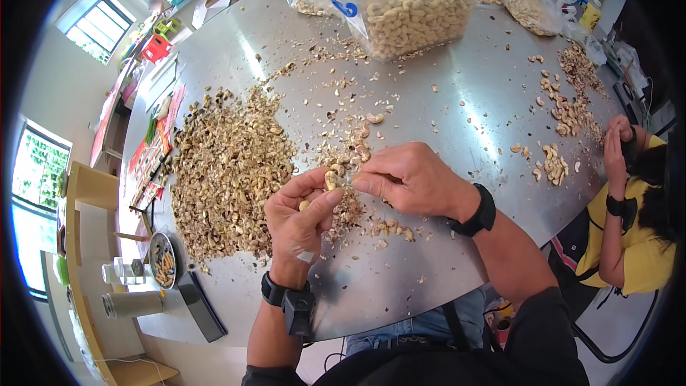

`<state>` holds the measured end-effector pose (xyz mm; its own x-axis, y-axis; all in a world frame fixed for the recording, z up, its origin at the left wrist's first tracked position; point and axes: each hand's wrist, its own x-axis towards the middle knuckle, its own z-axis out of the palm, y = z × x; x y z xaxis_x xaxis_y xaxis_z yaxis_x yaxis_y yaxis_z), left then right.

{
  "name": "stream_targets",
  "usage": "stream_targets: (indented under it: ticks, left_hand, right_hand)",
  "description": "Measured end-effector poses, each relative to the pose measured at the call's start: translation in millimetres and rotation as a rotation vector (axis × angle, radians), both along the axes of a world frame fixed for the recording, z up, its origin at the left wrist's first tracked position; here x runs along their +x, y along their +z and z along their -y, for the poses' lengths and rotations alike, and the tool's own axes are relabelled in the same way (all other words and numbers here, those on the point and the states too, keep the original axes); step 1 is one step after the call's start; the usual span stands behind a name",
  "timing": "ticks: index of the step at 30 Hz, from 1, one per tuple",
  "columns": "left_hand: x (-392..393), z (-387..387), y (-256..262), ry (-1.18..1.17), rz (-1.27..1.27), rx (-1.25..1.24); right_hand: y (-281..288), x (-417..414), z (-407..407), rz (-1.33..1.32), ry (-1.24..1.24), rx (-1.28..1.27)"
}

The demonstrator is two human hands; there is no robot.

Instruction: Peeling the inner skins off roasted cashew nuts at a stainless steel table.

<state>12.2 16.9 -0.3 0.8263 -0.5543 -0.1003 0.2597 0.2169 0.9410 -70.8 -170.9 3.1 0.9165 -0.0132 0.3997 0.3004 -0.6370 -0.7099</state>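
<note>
A cashew kernel (331,180) is pinched upright between the thumb and forefinger of my left hand (297,220). Another cashew (304,205) shows in the curl of the same hand's fingers. Just to the right, my right hand (410,179) has thumb and fingertips pressed together close to the held kernel; any small bit between them is hidden. Beneath and beyond both hands lie cashews (356,153) among flakes of skin. On the left spreads a broad heap of cashew pieces and skins (230,177). A few kernels (394,229) rest nearer me.
A clear plastic tub of pale cashews (415,21) stands at the far side of the steel table (418,279). Plastic bags (528,2) flank it. A dish (162,261), a flask (133,304) and a dark flat case (201,305) line the left. At right sits a person (624,230).
</note>
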Motion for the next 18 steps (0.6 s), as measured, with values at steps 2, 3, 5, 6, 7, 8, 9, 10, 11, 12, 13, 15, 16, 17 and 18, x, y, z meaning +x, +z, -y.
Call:
stream_targets:
  ticks: [2, 3, 5, 6, 7, 8, 9, 10, 11, 12, 13, 15, 16, 17, 18]
  left_hand:
    - [0.0, -0.2, -0.9, -0.003, 0.002, -0.014]
    - [0.3, -0.7, -1.0, -0.012, 0.003, -0.022]
    - [0.0, -1.1, -0.6, -0.024, -0.014, -0.042]
    - [-0.6, -0.8, 0.1, -0.027, -0.032, -0.055]
    - [-1.1, -0.4, 0.8, -0.031, -0.051, -0.067]
    - [-1.4, 0.0, 1.4, -0.032, -0.065, -0.071]
    - [-1.6, -0.1, 1.5, -0.032, -0.08, -0.074]
    - [-1.6, -0.3, 1.4, -0.032, -0.096, -0.077]
    - [-1.2, -0.6, 1.2, -0.03, -0.105, -0.075]
    - [-1.0, -0.2, 1.2, -0.032, -0.113, -0.075]
    - [-0.9, 0.2, 1.3, -0.033, -0.122, -0.075]
    - [-0.5, 0.1, 1.2, -0.041, -0.139, -0.099]
    - [-0.2, -0.4, 1.0, -0.043, -0.148, -0.11]
    - [0.2, -1.4, -0.1, -0.051, -0.136, -0.101]
    - [0.1, -1.7, -1.6, -0.063, -0.124, -0.094]
  right_hand:
    - [0.1, -0.7, -0.3, -0.032, 0.01, -0.006]
    - [0.2, -0.9, -0.5, -0.048, 0.016, -0.009]
    - [-1.5, -0.4, -1.1, -0.045, 0.006, -0.024]
    - [-2.1, 0.0, -1.2, -0.043, 0.001, -0.032]
    - [-2.4, 0.5, -1.1, -0.027, -0.005, -0.042]
    - [-2.6, 1.0, -0.9, -0.01, -0.01, -0.051]
    - [-3.1, 1.7, -1.3, 0.005, -0.015, -0.059]
    - [-2.7, 1.8, -3.0, 0.043, -0.05, -0.078]
    - [-1.8, 1.6, -5.8, 0.08, -0.086, -0.098]
    - [-0.7, 1.3, -7.2, 0.118, -0.124, -0.119]
    - [-1.0, 2.1, -7.8, 0.159, -0.141, -0.094]
    - [-3.2, 4.4, -8.7, 0.241, -0.173, -0.041]
    - [-3.1, 4.9, -8.5, 0.233, -0.173, -0.018]
    - [-2.6, 5.4, -8.0, 0.226, -0.173, 0.005]
    - [-1.4, 4.8, -6.6, 0.219, -0.177, 0.025]
